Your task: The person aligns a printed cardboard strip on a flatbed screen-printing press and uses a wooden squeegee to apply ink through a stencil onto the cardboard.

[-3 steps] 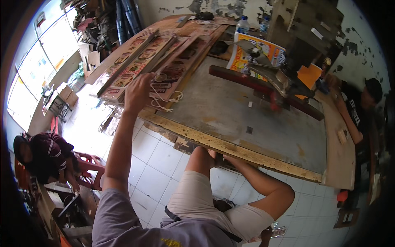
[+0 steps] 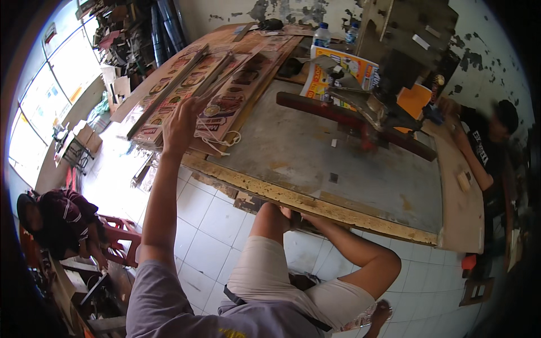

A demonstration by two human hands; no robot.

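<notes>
My left hand reaches over the near end of several printed strips, its fingers stretched out and apparently holding nothing. Beneath and beside it lie the strips, pinkish-brown with food pictures, set lengthwise in rows. To the right of the hand is a wider printed sheet, with a loop of white cord at its near corner. Low at my right side, my right hand is small and blurred, its fingers unclear. Next to it is a printed, shiny piece; whether I grip it is unclear.
A grey-topped table with a worn wooden edge stands before me. Across it stretches a dark red bar on a metal machine. Bottles and colourful papers stand behind. One person sits at left, another at right.
My left hand has shifted slightly left, its fingers straighter, and the printed sheet beside it shows more of its face. My right hand has moved outward and up. The whole view has shifted a little.
</notes>
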